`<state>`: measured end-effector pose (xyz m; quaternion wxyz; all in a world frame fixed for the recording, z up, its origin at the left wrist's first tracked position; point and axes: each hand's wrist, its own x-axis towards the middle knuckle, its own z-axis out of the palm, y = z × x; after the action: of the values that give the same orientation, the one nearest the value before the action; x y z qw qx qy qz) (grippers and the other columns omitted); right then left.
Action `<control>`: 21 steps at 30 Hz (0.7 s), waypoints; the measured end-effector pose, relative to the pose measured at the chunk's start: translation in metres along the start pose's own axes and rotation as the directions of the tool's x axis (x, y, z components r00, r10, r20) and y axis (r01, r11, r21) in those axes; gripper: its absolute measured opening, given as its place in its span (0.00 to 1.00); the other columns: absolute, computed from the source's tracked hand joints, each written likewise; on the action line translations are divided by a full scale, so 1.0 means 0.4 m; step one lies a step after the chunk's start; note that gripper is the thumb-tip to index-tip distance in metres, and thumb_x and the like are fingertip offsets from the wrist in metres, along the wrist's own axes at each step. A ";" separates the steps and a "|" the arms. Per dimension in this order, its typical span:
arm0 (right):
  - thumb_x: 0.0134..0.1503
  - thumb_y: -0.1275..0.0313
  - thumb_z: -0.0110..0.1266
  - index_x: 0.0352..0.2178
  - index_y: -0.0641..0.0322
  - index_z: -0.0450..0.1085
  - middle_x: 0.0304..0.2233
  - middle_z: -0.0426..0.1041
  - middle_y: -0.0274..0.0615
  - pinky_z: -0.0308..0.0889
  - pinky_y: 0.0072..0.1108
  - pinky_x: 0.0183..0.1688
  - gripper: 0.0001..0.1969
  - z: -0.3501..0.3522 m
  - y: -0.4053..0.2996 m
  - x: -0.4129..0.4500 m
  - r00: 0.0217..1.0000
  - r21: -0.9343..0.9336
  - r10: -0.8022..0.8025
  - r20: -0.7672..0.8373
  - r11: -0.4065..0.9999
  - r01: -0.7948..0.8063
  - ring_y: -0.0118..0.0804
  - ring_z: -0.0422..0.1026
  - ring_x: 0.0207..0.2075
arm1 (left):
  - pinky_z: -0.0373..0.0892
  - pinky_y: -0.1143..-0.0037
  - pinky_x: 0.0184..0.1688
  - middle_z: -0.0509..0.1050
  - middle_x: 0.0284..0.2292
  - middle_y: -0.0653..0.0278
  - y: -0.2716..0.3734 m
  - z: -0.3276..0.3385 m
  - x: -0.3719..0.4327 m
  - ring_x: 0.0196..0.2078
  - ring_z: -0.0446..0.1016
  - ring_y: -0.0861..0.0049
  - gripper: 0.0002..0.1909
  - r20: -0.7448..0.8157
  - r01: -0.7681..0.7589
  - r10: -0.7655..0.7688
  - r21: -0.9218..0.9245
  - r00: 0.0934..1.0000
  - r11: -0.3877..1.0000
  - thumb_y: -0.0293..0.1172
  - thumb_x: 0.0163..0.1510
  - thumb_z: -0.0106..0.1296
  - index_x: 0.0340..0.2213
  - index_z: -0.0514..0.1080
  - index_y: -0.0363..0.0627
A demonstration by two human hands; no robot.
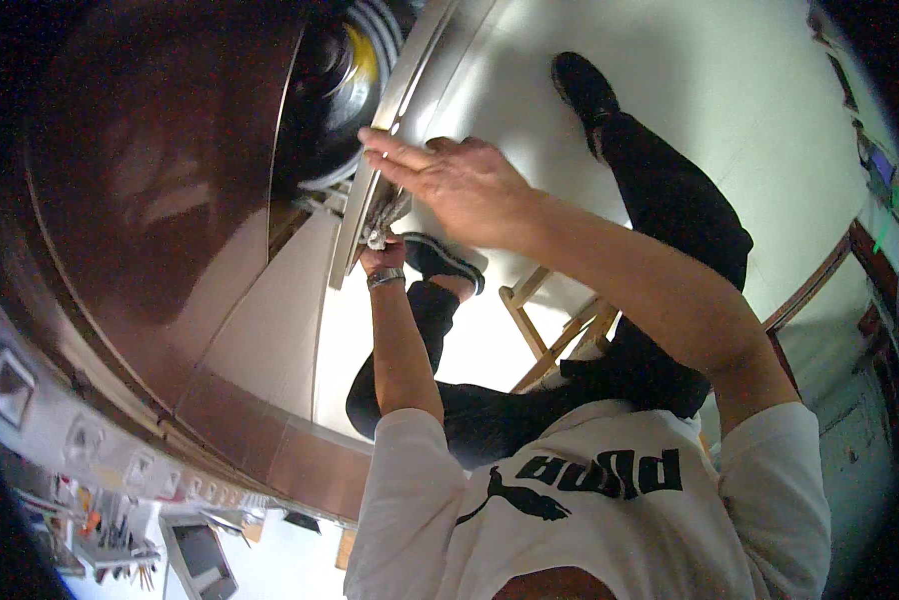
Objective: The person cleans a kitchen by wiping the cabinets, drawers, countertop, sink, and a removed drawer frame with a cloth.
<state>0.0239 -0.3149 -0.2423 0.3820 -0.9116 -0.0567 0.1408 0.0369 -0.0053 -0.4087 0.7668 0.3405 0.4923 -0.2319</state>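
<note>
A pale door panel (401, 97) with a metal-look edge stands open before me. My left hand (382, 256), wearing a wristwatch (385, 277), is at the panel's lower end, closed around a crumpled grey-white cloth (379, 225) against its face. Above it, my right hand (457, 180) lies against the same panel, two fingers stretched over its edge and the others curled. It holds no separate object. Left of the panel is an open cabinet (288, 232), with round dark and metal cookware (356, 97) inside, one piece showing yellow.
Glossy dark brown cabinet fronts (149, 187) curve along the left. A wooden stool (532, 322) is beneath me, between my legs. Lower left, a white counter holds a utensil rack (112, 540) and a dark-faced appliance (202, 559). A brown wooden frame (809, 285) stands at the right.
</note>
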 end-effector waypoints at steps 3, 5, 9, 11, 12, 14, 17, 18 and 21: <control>0.42 0.85 0.45 0.58 0.52 0.48 0.63 0.36 0.25 0.68 0.21 0.42 0.39 -0.020 0.015 -0.009 0.996 -0.100 0.055 0.072 0.994 -0.048 0.32 0.68 0.40 | 0.68 0.82 0.12 0.76 0.32 0.62 -0.032 0.082 -0.109 0.24 0.74 0.77 0.18 0.022 -0.156 0.155 0.049 0.988 0.987 0.44 0.53 0.40 0.40 0.70 0.46; 0.42 0.85 0.46 0.58 0.52 0.48 0.63 0.36 0.23 0.67 0.20 0.42 0.39 -0.014 0.012 -0.010 0.998 -0.047 0.052 0.032 0.998 -0.051 0.32 0.68 0.42 | 0.67 0.83 0.12 0.75 0.33 0.61 -0.008 0.115 -0.192 0.25 0.75 0.77 0.18 0.108 -0.225 0.216 0.072 0.970 0.972 0.41 0.54 0.39 0.42 0.69 0.47; 0.43 0.83 0.47 0.57 0.52 0.50 0.62 0.39 0.22 0.67 0.20 0.43 0.37 -0.019 0.007 -0.015 0.998 -0.057 0.057 0.029 0.997 -0.055 0.33 0.68 0.43 | 0.67 0.85 0.11 0.75 0.33 0.60 -0.026 0.157 -0.275 0.25 0.75 0.76 0.17 0.248 -0.393 0.367 0.063 0.897 0.918 0.35 0.55 0.36 0.45 0.66 0.48; 0.43 0.83 0.47 0.57 0.53 0.51 0.62 0.40 0.23 0.67 0.21 0.43 0.36 -0.008 0.019 -0.014 0.999 -0.076 0.031 0.009 0.997 -0.031 0.34 0.68 0.43 | 0.65 0.86 0.09 0.74 0.35 0.59 -0.040 0.146 -0.238 0.19 0.72 0.79 0.16 0.208 -0.367 0.354 0.027 0.912 0.930 0.36 0.56 0.36 0.43 0.66 0.48; 0.43 0.83 0.47 0.57 0.53 0.51 0.62 0.40 0.23 0.67 0.22 0.43 0.36 -0.007 0.020 -0.013 0.999 -0.057 0.033 0.015 0.998 -0.032 0.35 0.68 0.43 | 0.65 0.84 0.09 0.74 0.34 0.60 -0.034 0.123 -0.204 0.20 0.72 0.79 0.16 0.190 -0.330 0.319 0.032 0.929 0.943 0.38 0.55 0.37 0.42 0.67 0.48; 0.43 0.83 0.47 0.57 0.53 0.51 0.62 0.40 0.23 0.67 0.22 0.42 0.36 -0.005 0.005 -0.002 1.000 -0.025 0.018 0.018 1.000 -0.018 0.35 0.68 0.43 | 0.65 0.82 0.10 0.75 0.34 0.62 -0.002 0.047 -0.121 0.21 0.72 0.79 0.15 0.166 -0.312 0.301 0.040 0.939 0.949 0.39 0.55 0.38 0.40 0.68 0.48; 0.43 0.83 0.47 0.57 0.53 0.51 0.62 0.41 0.24 0.68 0.23 0.42 0.36 -0.011 -0.013 0.003 1.000 -0.042 0.005 -0.029 0.999 -0.006 0.35 0.68 0.43 | 0.66 0.77 0.15 0.74 0.31 0.68 0.021 -0.031 -0.019 0.27 0.71 0.78 0.16 0.050 -0.137 0.129 0.206 0.990 0.969 0.46 0.53 0.40 0.36 0.69 0.50; 0.43 0.83 0.47 0.57 0.53 0.51 0.62 0.41 0.24 0.68 0.23 0.42 0.36 -0.007 0.001 -0.003 0.999 -0.038 0.001 -0.033 0.999 -0.003 0.36 0.68 0.43 | 0.66 0.79 0.15 0.74 0.31 0.68 -0.011 -0.020 -0.011 0.26 0.71 0.79 0.17 0.020 -0.115 0.113 0.163 0.993 0.980 0.46 0.53 0.40 0.36 0.69 0.50; 0.43 0.83 0.47 0.57 0.53 0.51 0.62 0.40 0.24 0.68 0.23 0.42 0.36 -0.011 -0.005 0.000 0.999 -0.036 -0.016 -0.042 0.999 0.015 0.36 0.68 0.44 | 0.66 0.80 0.15 0.74 0.33 0.66 0.008 -0.020 -0.032 0.27 0.71 0.78 0.18 0.048 -0.115 0.111 0.078 0.993 0.990 0.47 0.53 0.40 0.38 0.69 0.50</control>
<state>0.0252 -0.3165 -0.2380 0.3678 -0.9206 -0.0582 0.1173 0.0293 0.0031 -0.3985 0.7748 0.3934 0.4457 -0.2152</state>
